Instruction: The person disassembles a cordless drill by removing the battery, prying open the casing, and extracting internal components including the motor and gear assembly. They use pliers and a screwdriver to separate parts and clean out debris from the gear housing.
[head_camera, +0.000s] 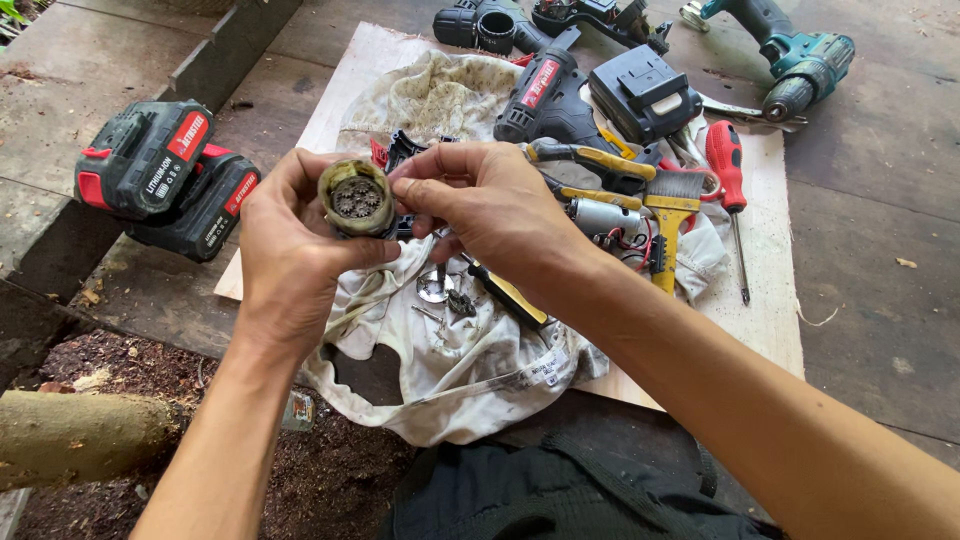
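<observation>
My left hand (290, 250) grips a round, greasy gear housing (356, 197) with small gears visible in its open face. My right hand (490, 205) comes in from the right, its thumb and fingers pinched at the housing's right rim. Both hands hover over a dirty white cloth (450, 350) spread on a plywood board (770, 300). Small metal parts, a washer (434, 290) and a yellow-handled screwdriver (510, 295) lie on the cloth just below my right hand.
Two red-and-black battery packs (165, 175) are stacked at left on the wooden floor. A black drill body (548, 100), a battery (645, 95), a yellow brush (672, 215), a red screwdriver (728, 175), a small motor (603, 215) and a teal drill (800, 60) lie behind.
</observation>
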